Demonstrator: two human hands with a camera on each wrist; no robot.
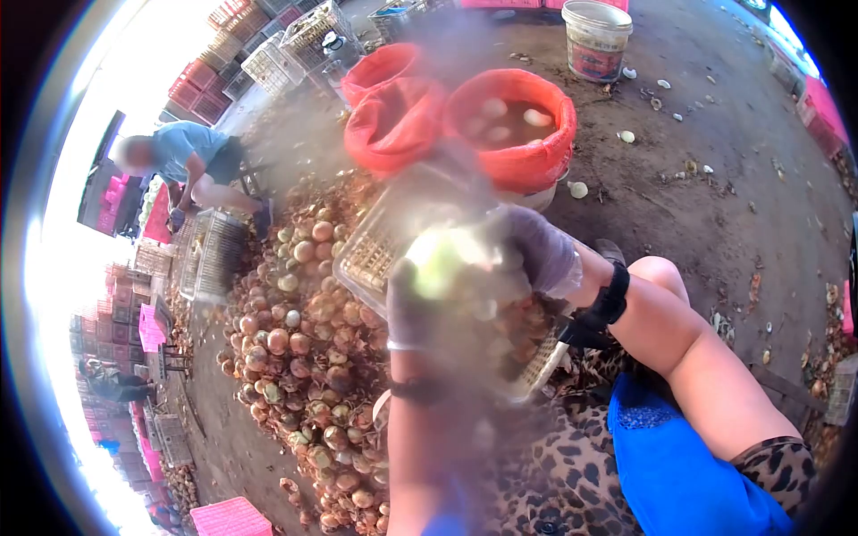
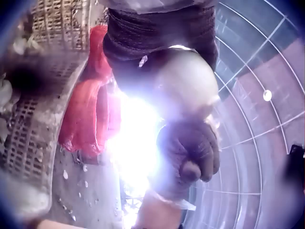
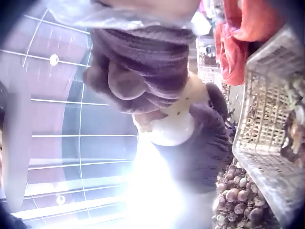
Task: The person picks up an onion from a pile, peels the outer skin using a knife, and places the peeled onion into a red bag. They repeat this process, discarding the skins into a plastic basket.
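Observation:
A pale, peeled-looking onion (image 3: 174, 129) is held between my two gloved hands above a plastic crate (image 1: 362, 255). My left hand (image 2: 157, 52) wraps its dark glove round one side of the onion, which shows as a smooth white bulge in the left wrist view. Against the other side, my right hand (image 3: 143, 71) has its fingers curled, with a scrap of tan skin (image 3: 150, 117) by them. Whether the right fingers also hold a small tool I cannot tell. Glare and blur cover much of the onion (image 1: 442, 259) in the head view.
A heap of unpeeled onions (image 1: 304, 348) lies left of the crate. Ahead stand a red-lined bucket (image 1: 559, 147) with pale onions in it, a red mesh sack (image 1: 393, 125) and a white bucket (image 1: 597, 40). Another person (image 1: 192, 152) bends over a crate (image 1: 213, 255) at left.

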